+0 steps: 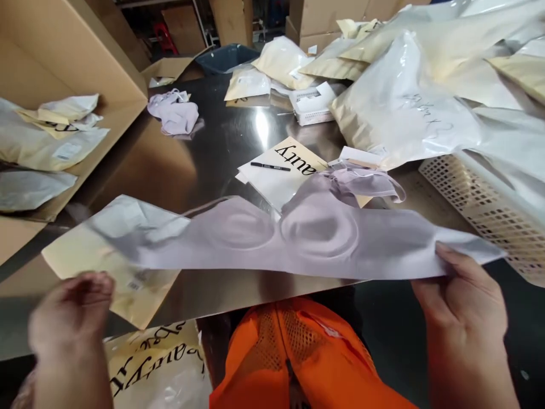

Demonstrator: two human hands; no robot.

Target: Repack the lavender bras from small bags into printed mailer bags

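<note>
A pale lilac bra (319,233) is stretched across the middle above the table, its cups facing up. At its right end, my right hand (468,289) is closed on the band, thumb on top. The bra's left end is blurred over a cream-and-clear plastic bag (145,284) with a small barcode label. Below that end, my left hand (79,307) has its fingers curled together, slightly blurred. A visible gap parts it from the bra, and I cannot make out whether anything is in its fingers. One thin strap runs along the left cup.
Behind the bra lie printed bags (281,153) with a black pen (270,166) on top. Filled bags (404,108) are heaped over a white basket (485,204). A cardboard box (114,51) holds bags at left; a lilac garment (174,112) lies beside it on the dark table (221,130).
</note>
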